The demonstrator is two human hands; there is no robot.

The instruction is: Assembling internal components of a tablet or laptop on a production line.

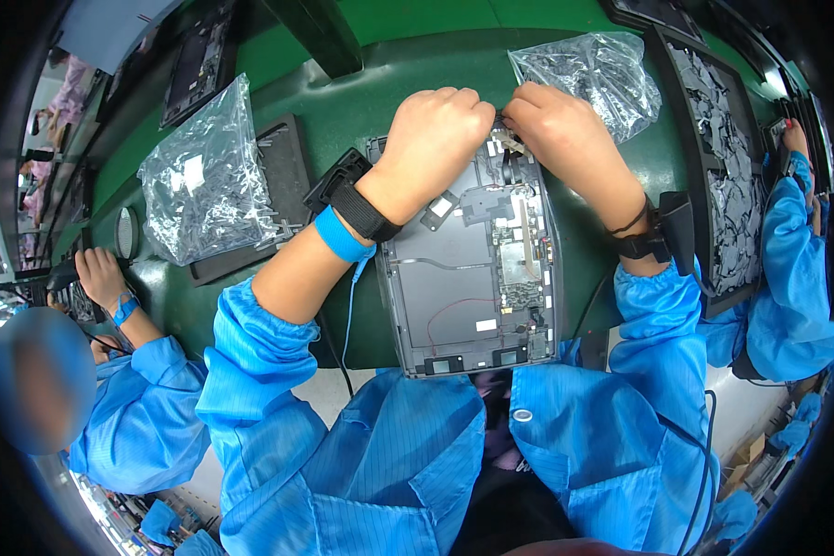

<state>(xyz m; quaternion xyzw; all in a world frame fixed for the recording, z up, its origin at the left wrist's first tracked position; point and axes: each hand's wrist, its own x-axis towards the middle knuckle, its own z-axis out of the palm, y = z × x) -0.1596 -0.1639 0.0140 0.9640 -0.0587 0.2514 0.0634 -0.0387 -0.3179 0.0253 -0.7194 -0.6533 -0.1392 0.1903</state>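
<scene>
Curled inward, the bare left hand [443,130] and bare right hand [558,125] meet at the far edge of an opened grey rectangular electronic device [445,310] on the green tabletop [584,208]; whether their fingertips grip a part cannot be told. A blue fabric band [343,236] circles the left wrist. Leftward, a clear plastic bag [204,185] overlaps a flat black tray [285,167]. Beyond the right hand lies another crinkled transparent bag [593,79].
</scene>
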